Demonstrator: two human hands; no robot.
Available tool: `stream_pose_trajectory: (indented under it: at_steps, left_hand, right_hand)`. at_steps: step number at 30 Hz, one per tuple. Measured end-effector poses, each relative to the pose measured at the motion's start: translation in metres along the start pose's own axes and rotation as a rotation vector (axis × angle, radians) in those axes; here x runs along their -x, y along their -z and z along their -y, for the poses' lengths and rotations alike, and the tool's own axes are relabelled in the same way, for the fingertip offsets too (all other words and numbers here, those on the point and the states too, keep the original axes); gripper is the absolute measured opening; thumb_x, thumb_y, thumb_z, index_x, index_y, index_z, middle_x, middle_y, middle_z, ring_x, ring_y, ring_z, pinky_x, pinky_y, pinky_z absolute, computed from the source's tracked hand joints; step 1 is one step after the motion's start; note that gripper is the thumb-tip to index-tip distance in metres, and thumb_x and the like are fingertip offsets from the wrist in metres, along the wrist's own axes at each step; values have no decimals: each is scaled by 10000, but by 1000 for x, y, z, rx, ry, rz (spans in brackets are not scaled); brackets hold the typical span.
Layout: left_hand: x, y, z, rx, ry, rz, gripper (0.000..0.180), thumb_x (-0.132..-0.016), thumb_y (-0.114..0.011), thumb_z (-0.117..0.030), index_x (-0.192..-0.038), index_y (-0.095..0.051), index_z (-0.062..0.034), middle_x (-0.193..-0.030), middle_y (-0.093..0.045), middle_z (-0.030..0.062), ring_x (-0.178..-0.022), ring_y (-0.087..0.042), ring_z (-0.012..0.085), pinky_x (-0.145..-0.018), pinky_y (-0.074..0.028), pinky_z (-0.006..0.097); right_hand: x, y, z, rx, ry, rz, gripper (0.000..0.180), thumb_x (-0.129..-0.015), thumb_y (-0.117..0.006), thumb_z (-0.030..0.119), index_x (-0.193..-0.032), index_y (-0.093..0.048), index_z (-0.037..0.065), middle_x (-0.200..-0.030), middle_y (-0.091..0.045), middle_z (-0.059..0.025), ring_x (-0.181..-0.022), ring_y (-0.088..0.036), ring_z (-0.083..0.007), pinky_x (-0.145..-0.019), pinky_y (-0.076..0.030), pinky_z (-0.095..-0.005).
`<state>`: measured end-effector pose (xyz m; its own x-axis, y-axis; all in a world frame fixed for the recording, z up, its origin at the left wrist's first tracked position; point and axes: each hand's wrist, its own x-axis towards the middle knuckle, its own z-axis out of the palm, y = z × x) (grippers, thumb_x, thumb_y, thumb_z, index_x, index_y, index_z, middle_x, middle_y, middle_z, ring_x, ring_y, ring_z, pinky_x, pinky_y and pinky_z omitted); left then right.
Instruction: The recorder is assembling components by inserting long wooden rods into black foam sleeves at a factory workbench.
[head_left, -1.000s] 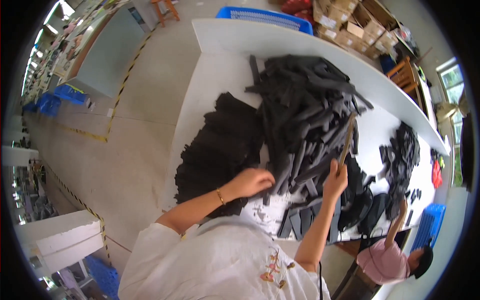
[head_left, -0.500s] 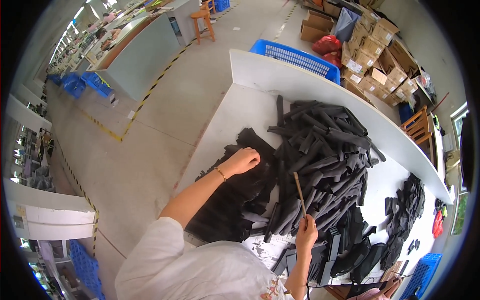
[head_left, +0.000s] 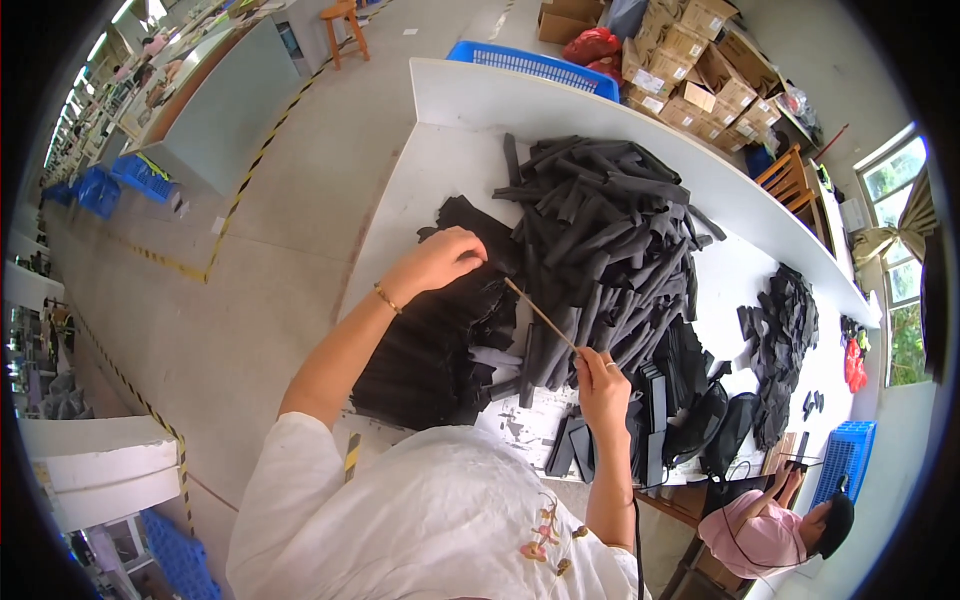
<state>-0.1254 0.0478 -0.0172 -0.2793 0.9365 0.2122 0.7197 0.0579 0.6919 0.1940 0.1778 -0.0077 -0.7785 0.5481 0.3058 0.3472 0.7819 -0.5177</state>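
Note:
My left hand [head_left: 441, 259] rests with curled fingers on a flat stack of black fabric pieces [head_left: 440, 345] at the near left of the white table [head_left: 445, 150]; a thin bracelet circles the wrist. My right hand [head_left: 602, 378] grips the lower end of a thin wooden stick [head_left: 540, 314], which slants up and left toward the left hand. Just beyond both hands lies a big heap of rolled black fabric tubes [head_left: 600, 240].
Another pile of black pieces [head_left: 780, 340] lies at the table's far right. A person in a pink top [head_left: 765, 530] sits at the lower right beside a blue crate [head_left: 840, 460]. Cardboard boxes [head_left: 690, 60] and a blue basket [head_left: 530, 65] stand behind the table.
The view has tilted so the table sits lower and closer. My left hand stayed on the flat black stack; my right hand shifted the stick's tip toward the left hand.

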Motion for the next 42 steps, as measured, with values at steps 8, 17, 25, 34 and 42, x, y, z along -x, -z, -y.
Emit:
stream_pose_trajectory:
  at_steps: [8,17,25,34,42]
  left_hand:
    - [21,-35,-57,-83,-344,52,88,-764,-646,-123,-739,-630,-40,-775,-635,89,-821,-613,282,-754,-490,385]
    - [75,-2,-106,501,-54,-688,518,-738,-761,-184,-1190,-535,-69,-1253,-509,138,-1199,-493,304,-1009,-394,436]
    - [101,-100,-92,1894,479,-655,246,-876,-678,-222,-1023,-645,-27,-787,-680,110,-813,-668,278,-812,-535,394]
    - [101,-93,-93,1781,597,-667,288,-848,-716,-230,-1042,-639,-31,-842,-658,80,-773,-642,231,-731,-536,348]
    - [97,-100,-116,1796,656,-605,295,-843,-722,-231,-1044,-640,-31,-830,-659,79,-766,-646,226,-716,-538,352]
  right_hand:
    - [18,-16,39,-7,51,176,304,-862,-562,60,-1166,-558,51,-856,-637,-187,-732,-632,-363,-614,-504,-430]
    - [35,-57,56,-845,-335,335,258,-851,-563,7,-1107,-563,-25,-699,-561,-15,-611,-497,-77,-546,-400,-234]
    - [45,-94,91,-705,-171,160,274,-852,-557,-37,-1126,-553,-30,-771,-626,-87,-694,-586,-139,-632,-474,-272]
    - [61,-86,100,-615,-351,196,308,-894,-501,-22,-1199,-465,-39,-834,-644,-106,-738,-604,-140,-659,-483,-257]
    - [52,-100,100,-657,-205,-50,198,-918,-486,-11,-1110,-438,-29,-891,-642,-146,-759,-633,-174,-687,-503,-293]
